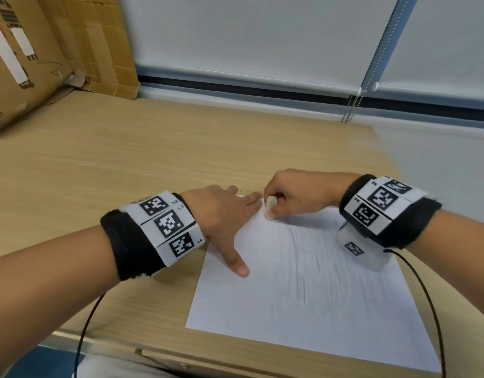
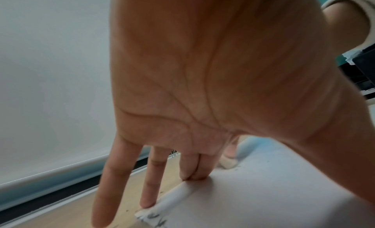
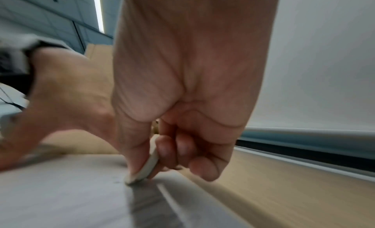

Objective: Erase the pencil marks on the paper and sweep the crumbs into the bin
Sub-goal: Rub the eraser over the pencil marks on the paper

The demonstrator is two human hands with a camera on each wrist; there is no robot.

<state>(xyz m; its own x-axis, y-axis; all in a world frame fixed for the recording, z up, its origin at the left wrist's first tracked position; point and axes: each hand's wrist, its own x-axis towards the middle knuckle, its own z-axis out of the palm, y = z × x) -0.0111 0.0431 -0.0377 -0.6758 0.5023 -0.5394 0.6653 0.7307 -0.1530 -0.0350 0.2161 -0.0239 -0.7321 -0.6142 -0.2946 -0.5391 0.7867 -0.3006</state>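
One sheet of paper (image 1: 303,282) lies on the wooden table (image 1: 126,165), with faint pencil marks (image 1: 300,290) across its middle. One small white eraser (image 1: 270,208) is at the paper's far left corner, its lower end touching the sheet. The right hand (image 1: 295,192) pinches the eraser between thumb and curled fingers (image 3: 166,149), wrist raised above the paper. The left hand (image 1: 224,214) is spread flat, fingers (image 2: 190,169) straight and holding nothing, pressing the paper's far left edge just beside the eraser, thumb on the sheet. A few dark crumbs (image 2: 154,217) lie at the curled paper corner. One cardboard box (image 1: 44,50) stands at the table's far left.
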